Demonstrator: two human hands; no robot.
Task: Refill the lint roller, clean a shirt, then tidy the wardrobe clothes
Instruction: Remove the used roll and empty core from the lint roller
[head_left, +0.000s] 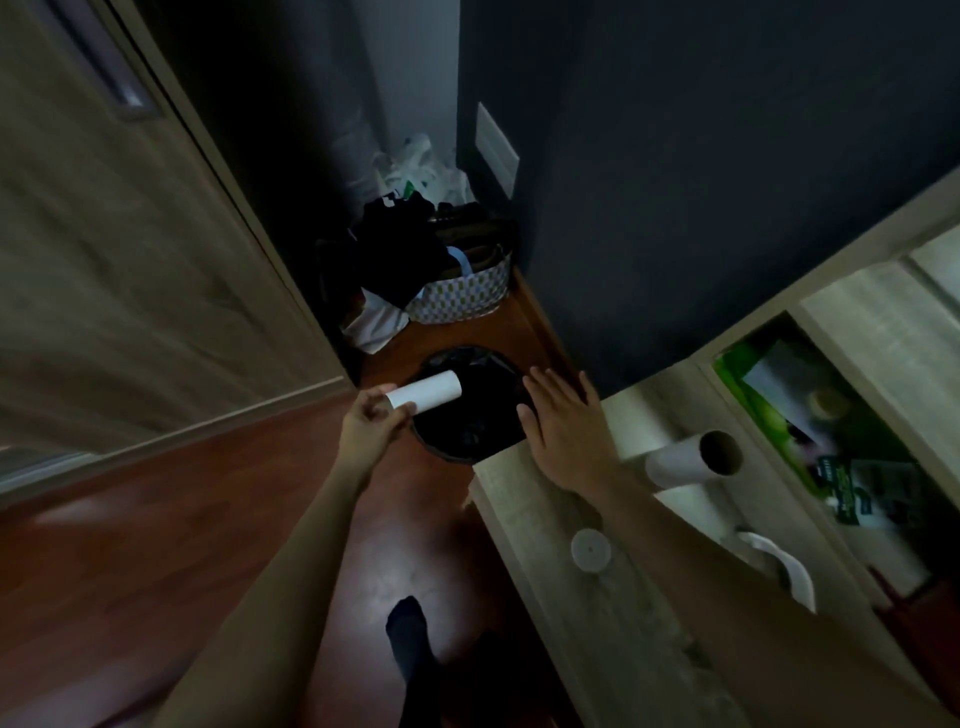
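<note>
Head view: the left hand (371, 421) pinches one end of a plain white cardboard tube (425, 397), apparently the spent lint-roller core, thumb and fingers closed on its near end. The tube's long axis runs from about 8 o'clock at the hand up toward 2 o'clock, its free end poking out over the round bin lined with a black bag (467, 410), which sits on the floor directly ahead at 12 o'clock of the hands. So the drop looks short: let go and the tube should fall inside. The right hand (563, 421) is spread flat, empty, over the bin's 3 o'clock rim by the corner of the pale wood-grain tabletop (524, 499). A fresh white roll with a dark hollow core (693, 460) lies on that tabletop at 4 o'clock, nearer the right hand. The reddish-brown wooden floor (156, 545) is dim; dark walls close the corner.
</note>
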